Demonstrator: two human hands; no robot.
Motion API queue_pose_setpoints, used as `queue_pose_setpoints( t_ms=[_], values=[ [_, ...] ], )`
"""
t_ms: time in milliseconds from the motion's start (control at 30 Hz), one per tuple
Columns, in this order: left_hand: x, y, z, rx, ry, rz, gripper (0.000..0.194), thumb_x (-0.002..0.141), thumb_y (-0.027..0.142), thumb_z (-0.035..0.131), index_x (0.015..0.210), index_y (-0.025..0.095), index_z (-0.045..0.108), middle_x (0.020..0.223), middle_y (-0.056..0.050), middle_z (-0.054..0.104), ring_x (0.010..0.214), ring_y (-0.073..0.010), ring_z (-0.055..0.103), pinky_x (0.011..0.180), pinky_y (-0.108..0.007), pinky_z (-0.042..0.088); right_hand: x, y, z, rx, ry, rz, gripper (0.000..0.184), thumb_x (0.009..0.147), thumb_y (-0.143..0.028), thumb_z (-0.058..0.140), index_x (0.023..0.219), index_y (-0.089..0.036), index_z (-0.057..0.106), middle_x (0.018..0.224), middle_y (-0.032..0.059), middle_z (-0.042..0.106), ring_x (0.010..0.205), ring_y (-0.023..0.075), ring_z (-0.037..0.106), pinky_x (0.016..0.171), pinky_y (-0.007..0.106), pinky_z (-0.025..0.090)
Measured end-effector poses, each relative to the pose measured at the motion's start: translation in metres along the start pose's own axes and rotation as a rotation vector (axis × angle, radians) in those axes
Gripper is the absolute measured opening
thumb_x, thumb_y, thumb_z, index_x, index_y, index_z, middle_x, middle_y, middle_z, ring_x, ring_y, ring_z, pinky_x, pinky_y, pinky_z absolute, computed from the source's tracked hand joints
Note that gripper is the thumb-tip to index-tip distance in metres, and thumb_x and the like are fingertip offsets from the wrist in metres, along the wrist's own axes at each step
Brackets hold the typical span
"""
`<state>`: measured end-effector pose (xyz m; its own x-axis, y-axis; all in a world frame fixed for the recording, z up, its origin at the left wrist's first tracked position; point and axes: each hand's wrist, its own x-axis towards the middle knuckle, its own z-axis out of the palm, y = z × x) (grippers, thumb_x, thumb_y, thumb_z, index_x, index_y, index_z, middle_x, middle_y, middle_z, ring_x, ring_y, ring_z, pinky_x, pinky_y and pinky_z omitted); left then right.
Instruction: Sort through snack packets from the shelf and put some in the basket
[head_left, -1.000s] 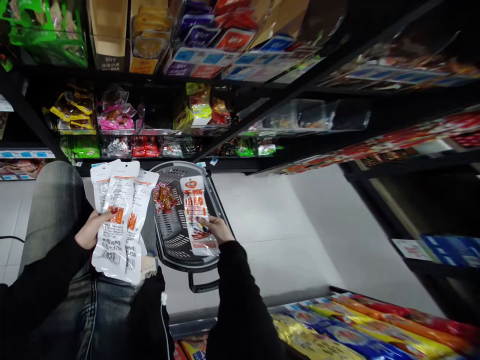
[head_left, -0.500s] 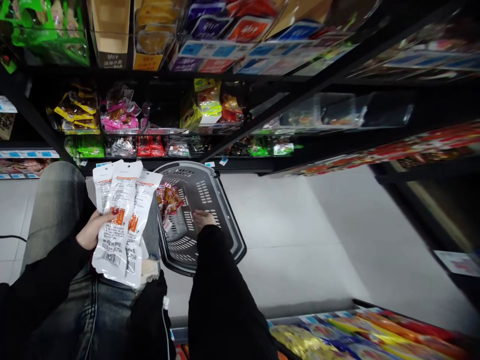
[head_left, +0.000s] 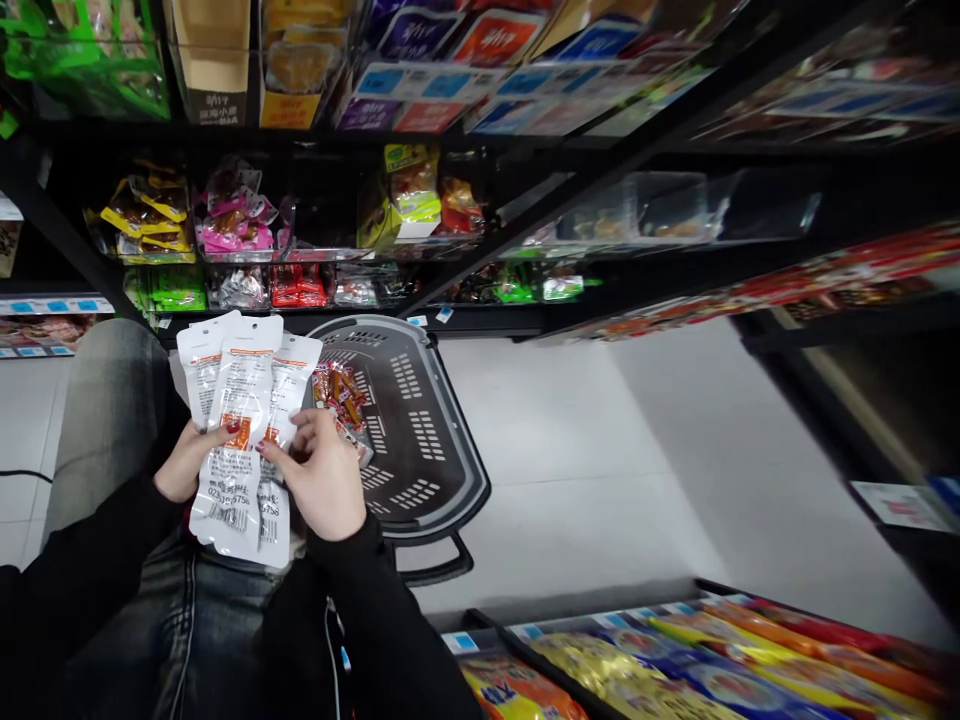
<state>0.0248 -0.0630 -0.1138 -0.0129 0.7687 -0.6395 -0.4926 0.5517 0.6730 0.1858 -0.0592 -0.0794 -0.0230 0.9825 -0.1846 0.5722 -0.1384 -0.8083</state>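
My left hand (head_left: 187, 462) holds several long white snack packets (head_left: 238, 440) fanned out above my lap, its thumb pressed across the front one. The packets carry printed text, an orange patch and barcodes. My right hand (head_left: 326, 470) is at the right side of the fan, thumb and forefinger apart over the rightmost packet; they seem to touch it, with no firm grip showing. Just beyond that hand, a dark grey shopping basket (head_left: 469, 470) stands on the floor. Small wrapped snacks (head_left: 341, 395) in red and brown lie at its left side, partly covered by my hand.
Black shelving (head_left: 495, 320) runs ahead, with clear bins of yellow packets (head_left: 154, 215), pink packets (head_left: 232, 215) and red packets (head_left: 298, 287). Pale floor tiles (head_left: 555, 430) extend right of the basket. Another low display of bagged snacks (head_left: 592, 670) stands at the lower right.
My right hand has moved left, out from over the basket, to the packets. The basket's handle now shows at its near side. My left hand keeps its hold.
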Motion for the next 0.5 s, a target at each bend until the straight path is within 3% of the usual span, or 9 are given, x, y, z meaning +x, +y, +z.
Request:
queue_pose_setpoints(
  t_ms=[167,267,367,500],
  values=[
    [-0.002,-0.002,0.003,0.062,0.014,0.127,0.054,0.053,0.028,0.081,0.103,0.013,0.066,0.089,-0.008,0.074,0.081,-0.0257,0.068,0.075,-0.034,0.052,-0.013,-0.014,0.015,-0.213,0.068,-0.011,0.028,0.069,-0.043,0.068,0.082,-0.021,0.055,0.07,0.0014,0.06,0.064,0.0179,0.058,0.058,0.027,0.038],
    [-0.002,-0.004,0.003,0.082,0.01,0.162,0.053,0.051,0.029,0.083,0.099,0.012,0.067,0.09,-0.008,0.073,0.085,-0.0257,0.067,0.079,-0.033,0.05,-0.021,-0.017,0.026,-0.224,0.07,-0.007,0.019,0.076,-0.035,0.062,0.083,-0.02,0.052,0.067,0.0021,0.06,0.065,0.0197,0.058,0.06,0.028,0.036],
    [0.001,-0.007,-0.001,0.022,-0.001,0.152,0.056,0.054,0.038,0.081,0.102,0.013,0.066,0.092,-0.008,0.073,0.086,-0.0247,0.067,0.08,-0.033,0.05,-0.023,-0.015,0.028,-0.079,0.026,-0.016,0.006,0.084,-0.026,0.047,0.081,-0.021,0.046,0.07,0.0022,0.058,0.065,0.0187,0.056,0.062,0.028,0.036],
    [0.003,-0.007,-0.006,-0.053,0.019,0.159,0.057,0.058,0.042,0.078,0.106,0.014,0.065,0.094,-0.008,0.073,0.091,-0.0253,0.066,0.084,-0.033,0.05,-0.018,0.0,0.018,0.224,0.013,-0.06,0.009,0.085,-0.028,0.041,0.078,-0.022,0.04,0.072,-0.0002,0.051,0.066,0.0154,0.052,0.064,0.027,0.038]
  ],
)
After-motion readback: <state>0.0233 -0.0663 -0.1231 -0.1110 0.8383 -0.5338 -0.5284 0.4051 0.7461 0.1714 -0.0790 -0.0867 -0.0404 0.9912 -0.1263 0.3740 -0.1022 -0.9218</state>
